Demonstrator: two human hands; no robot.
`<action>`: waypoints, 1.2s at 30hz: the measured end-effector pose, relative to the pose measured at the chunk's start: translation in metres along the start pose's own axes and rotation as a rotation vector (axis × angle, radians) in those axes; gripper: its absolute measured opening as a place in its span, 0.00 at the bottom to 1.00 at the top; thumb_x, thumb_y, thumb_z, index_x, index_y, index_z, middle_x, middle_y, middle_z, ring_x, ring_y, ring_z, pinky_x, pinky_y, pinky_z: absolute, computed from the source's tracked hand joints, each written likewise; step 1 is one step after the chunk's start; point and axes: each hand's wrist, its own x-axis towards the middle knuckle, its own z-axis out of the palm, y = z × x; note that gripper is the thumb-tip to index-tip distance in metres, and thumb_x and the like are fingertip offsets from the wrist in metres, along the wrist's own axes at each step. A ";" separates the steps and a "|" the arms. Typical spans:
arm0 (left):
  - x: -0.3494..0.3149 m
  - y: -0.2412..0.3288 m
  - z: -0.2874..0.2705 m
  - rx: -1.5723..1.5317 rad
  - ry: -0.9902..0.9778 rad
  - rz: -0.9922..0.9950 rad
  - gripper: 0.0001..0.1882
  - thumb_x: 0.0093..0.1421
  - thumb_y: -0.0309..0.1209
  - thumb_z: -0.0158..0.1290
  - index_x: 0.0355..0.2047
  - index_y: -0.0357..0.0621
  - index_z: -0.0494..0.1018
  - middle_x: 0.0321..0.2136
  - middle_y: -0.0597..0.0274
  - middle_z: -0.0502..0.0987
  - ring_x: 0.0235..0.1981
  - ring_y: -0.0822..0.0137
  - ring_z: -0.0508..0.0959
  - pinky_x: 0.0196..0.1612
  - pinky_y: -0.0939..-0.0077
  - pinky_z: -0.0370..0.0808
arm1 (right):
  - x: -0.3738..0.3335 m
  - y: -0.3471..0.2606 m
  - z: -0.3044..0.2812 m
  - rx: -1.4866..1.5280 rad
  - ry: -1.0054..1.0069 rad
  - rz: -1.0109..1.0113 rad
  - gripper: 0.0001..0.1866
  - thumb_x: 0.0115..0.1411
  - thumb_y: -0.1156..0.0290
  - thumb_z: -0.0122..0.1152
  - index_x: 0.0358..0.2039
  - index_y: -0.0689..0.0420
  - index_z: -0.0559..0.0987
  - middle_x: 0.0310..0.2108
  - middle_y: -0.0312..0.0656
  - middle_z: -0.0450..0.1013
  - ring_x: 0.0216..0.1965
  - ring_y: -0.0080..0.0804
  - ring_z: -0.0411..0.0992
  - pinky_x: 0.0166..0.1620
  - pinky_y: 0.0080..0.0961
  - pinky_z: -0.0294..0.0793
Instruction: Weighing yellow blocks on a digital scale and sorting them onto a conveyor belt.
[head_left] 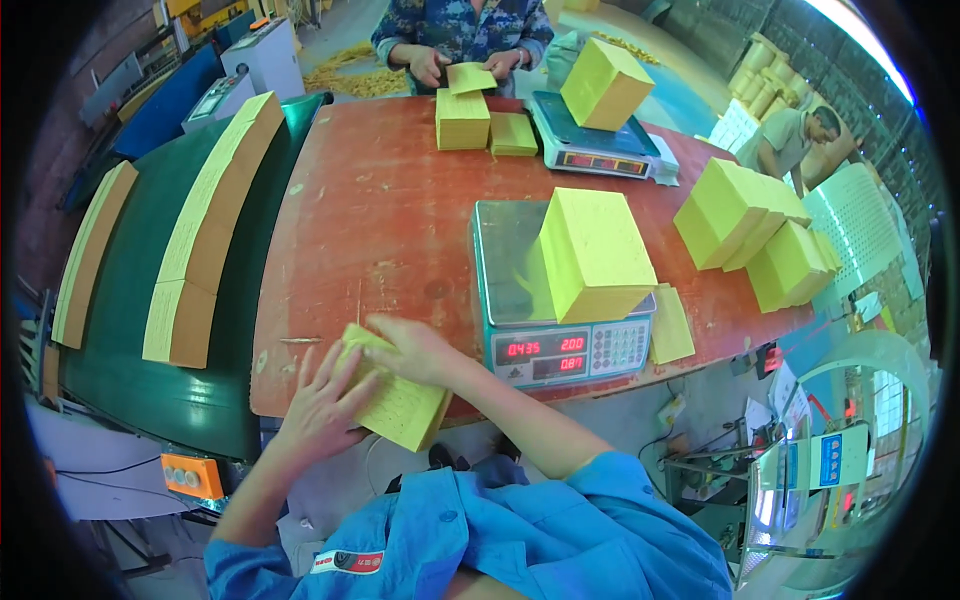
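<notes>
A stack of yellow paper sheets [405, 408] sits tilted at the near edge of the red table, partly past the edge. My left hand [325, 400] grips its left side, fingers spread over the paper and thumb low along it. From the right, my right hand [408, 352] is closed over the far end, its fingertips partly hidden. To the right of my hands stands a digital scale [570, 355] with lit red digits. A tall yellow paper block [600, 255] rests on its pan, and a thin yellow stack [671, 325] lies beside it.
Left of the red table [350, 200], a dark green conveyor belt [120, 400] carries long rows of paper [205, 240]. Opposite, a person [462, 40] handles paper near a second scale [600, 150]. More yellow blocks [750, 220] stand at the right, where another person [790, 145] bends.
</notes>
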 end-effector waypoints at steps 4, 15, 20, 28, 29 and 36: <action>-0.085 0.017 0.067 -0.871 0.675 -0.651 0.42 0.50 0.43 0.63 0.63 0.45 0.60 0.61 0.48 0.62 0.64 0.53 0.60 0.65 0.51 0.55 | -0.024 -0.014 0.005 0.094 -0.392 0.299 0.32 0.61 0.55 0.56 0.60 0.60 0.63 0.51 0.57 0.71 0.51 0.53 0.71 0.51 0.43 0.71; -0.067 0.079 0.092 -2.214 0.624 -0.916 0.36 0.66 0.58 0.41 0.65 0.49 0.54 0.59 0.56 0.66 0.59 0.60 0.68 0.59 0.65 0.65 | -0.059 -0.046 0.026 0.044 -0.258 0.472 0.33 0.62 0.56 0.55 0.59 0.65 0.61 0.50 0.59 0.71 0.52 0.55 0.70 0.51 0.43 0.70; -0.051 0.087 0.075 -1.826 0.630 -0.758 0.33 0.65 0.37 0.46 0.67 0.45 0.48 0.63 0.53 0.60 0.62 0.58 0.65 0.63 0.62 0.62 | -0.074 -0.040 0.022 0.183 -0.114 0.416 0.34 0.62 0.55 0.57 0.60 0.65 0.62 0.52 0.59 0.70 0.54 0.51 0.70 0.54 0.39 0.69; 0.010 0.117 -0.021 -2.089 0.552 -0.607 0.31 0.65 0.42 0.45 0.64 0.38 0.56 0.58 0.49 0.68 0.57 0.57 0.72 0.59 0.60 0.70 | -0.130 -0.002 -0.114 0.540 0.073 0.507 0.31 0.68 0.50 0.49 0.60 0.63 0.65 0.52 0.45 0.71 0.51 0.30 0.71 0.50 0.29 0.73; 0.034 0.126 -0.037 -2.071 0.569 -0.567 0.32 0.65 0.43 0.45 0.63 0.37 0.57 0.57 0.49 0.69 0.56 0.57 0.73 0.59 0.61 0.71 | -0.130 -0.006 -0.140 0.709 0.062 0.544 0.30 0.68 0.50 0.48 0.59 0.63 0.67 0.49 0.44 0.72 0.48 0.28 0.72 0.47 0.28 0.74; 0.228 0.136 -0.093 -2.084 0.277 -0.236 0.28 0.61 0.42 0.55 0.57 0.40 0.65 0.51 0.55 0.75 0.50 0.62 0.77 0.52 0.64 0.73 | -0.070 -0.004 -0.315 0.737 0.311 0.417 0.19 0.67 0.56 0.51 0.44 0.60 0.77 0.32 0.37 0.74 0.28 0.23 0.72 0.32 0.23 0.75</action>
